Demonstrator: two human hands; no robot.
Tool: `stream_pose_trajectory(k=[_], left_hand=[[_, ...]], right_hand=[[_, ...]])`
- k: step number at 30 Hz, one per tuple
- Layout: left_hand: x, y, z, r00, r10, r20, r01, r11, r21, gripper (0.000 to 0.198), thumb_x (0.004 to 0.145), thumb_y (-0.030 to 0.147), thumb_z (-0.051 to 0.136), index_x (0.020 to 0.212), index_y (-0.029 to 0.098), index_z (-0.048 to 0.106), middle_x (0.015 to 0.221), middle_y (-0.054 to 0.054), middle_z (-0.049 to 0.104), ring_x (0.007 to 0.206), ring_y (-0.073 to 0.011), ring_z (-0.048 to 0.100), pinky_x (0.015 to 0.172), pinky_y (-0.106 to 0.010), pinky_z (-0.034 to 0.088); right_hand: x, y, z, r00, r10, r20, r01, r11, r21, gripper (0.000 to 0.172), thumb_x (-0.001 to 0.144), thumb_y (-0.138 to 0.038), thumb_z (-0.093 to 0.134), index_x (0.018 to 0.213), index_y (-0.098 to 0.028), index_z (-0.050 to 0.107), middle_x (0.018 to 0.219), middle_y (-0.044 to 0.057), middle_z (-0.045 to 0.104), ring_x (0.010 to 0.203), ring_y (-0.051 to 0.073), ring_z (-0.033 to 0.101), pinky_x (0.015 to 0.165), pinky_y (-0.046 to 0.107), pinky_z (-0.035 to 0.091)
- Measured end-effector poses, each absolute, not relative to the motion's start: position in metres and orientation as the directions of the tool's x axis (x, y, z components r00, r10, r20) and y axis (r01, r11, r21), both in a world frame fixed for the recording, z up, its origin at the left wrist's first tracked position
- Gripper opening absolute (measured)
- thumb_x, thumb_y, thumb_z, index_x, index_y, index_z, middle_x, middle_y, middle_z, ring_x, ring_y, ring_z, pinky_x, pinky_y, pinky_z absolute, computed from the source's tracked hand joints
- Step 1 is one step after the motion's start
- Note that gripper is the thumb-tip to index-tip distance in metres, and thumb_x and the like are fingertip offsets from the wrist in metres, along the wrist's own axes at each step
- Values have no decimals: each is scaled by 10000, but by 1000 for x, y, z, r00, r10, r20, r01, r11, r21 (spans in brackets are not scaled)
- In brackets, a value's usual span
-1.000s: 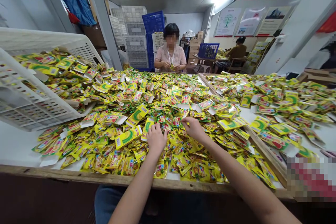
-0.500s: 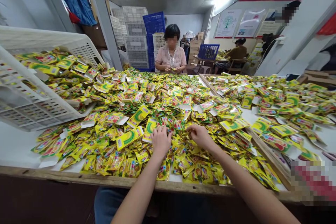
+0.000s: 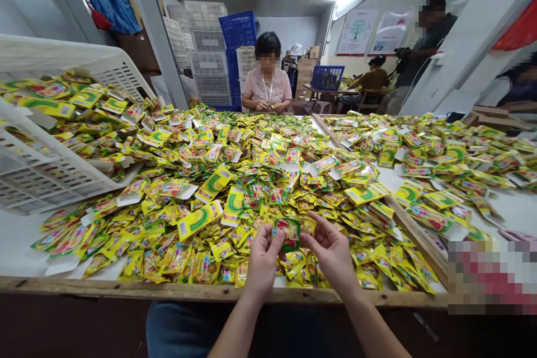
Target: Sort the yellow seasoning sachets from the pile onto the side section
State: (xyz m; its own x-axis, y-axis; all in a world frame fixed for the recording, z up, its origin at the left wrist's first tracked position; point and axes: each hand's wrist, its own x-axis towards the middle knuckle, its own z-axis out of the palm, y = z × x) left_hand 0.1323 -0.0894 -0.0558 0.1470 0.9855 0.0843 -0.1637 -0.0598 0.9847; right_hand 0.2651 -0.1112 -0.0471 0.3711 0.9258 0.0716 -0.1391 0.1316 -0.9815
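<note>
Near the table's front edge, my left hand point(image 3: 264, 251) pinches a small green packet with a red picture point(image 3: 287, 234) between thumb and fingers. My right hand point(image 3: 329, 243) is at the packet's right side, its thumb and fingers closed around a yellow packet point(image 3: 308, 227) that shows partly behind the green one. Beneath and around both hands lies a heap of small yellow packets point(image 3: 205, 265). Flat yellow boxes with green curves point(image 3: 200, 220) rest on the heap, left of my left hand.
A tipped white crate point(image 3: 71, 173) full of boxes stands at left. A wooden divider point(image 3: 415, 232) separates another pile point(image 3: 440, 201) at right. The table's wooden front rim point(image 3: 168, 292) is close. Across the table sits a person point(image 3: 267, 86); others are behind, at right.
Both hands have come up off the heap and closer together, and the green packet is now held between them. The view has shifted slightly; a person at the back right shows more fully.
</note>
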Motion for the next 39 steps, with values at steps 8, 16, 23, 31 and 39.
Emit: stream_pose_trajectory(k=[8, 16, 23, 31, 39], left_hand=[[131, -112, -68, 36, 976, 216, 116, -218, 969, 287, 879, 465, 478, 770, 200, 460, 673, 31, 483, 621, -116, 481, 584, -223, 408], [67, -86, -60, 14, 926, 376, 717, -272, 642, 270, 858, 421, 508, 965, 178, 559, 954, -91, 623, 911, -253, 578, 818, -395, 459], [-2, -27, -58, -156, 936, 315, 947, 52, 316, 314, 841, 283, 489, 1101, 142, 596, 1108, -167, 622, 1003, -364, 565, 819, -484, 453], [9, -44, -59, -259, 791, 555, 799, -147, 583, 385, 874, 402, 380, 1108, 150, 553, 1077, -147, 653, 1009, -283, 605, 866, -397, 459], [79, -108, -52, 217, 939, 267, 585, -344, 735, 710, 597, 604, 709, 1138, 206, 478, 930, -56, 670, 817, -255, 653, 712, -364, 534]], right_hand=[[236, -131, -50, 139, 986, -90, -351, -36, -936, 441, 675, -617, 663, 786, -190, 672, 756, 51, 702, 716, 209, 657, 629, 317, 550], [256, -140, -58, 204, 976, -73, -85, -57, -995, 429, 602, -557, 752, 763, -173, 652, 717, 58, 697, 669, 203, 635, 610, 289, 533], [268, -145, -64, 246, 966, -77, -102, -53, -993, 397, 620, -506, 766, 815, -177, 660, 772, 64, 718, 692, 216, 659, 592, 288, 544], [272, -144, -64, 353, 934, -49, -111, -10, -994, 412, 603, -474, 785, 850, -163, 675, 822, 70, 739, 725, 232, 681, 637, 309, 562], [263, -143, -30, 486, 832, 268, 37, 286, -957, 272, 702, -374, 739, 882, -191, 650, 838, 62, 730, 766, 206, 679, 716, 299, 547]])
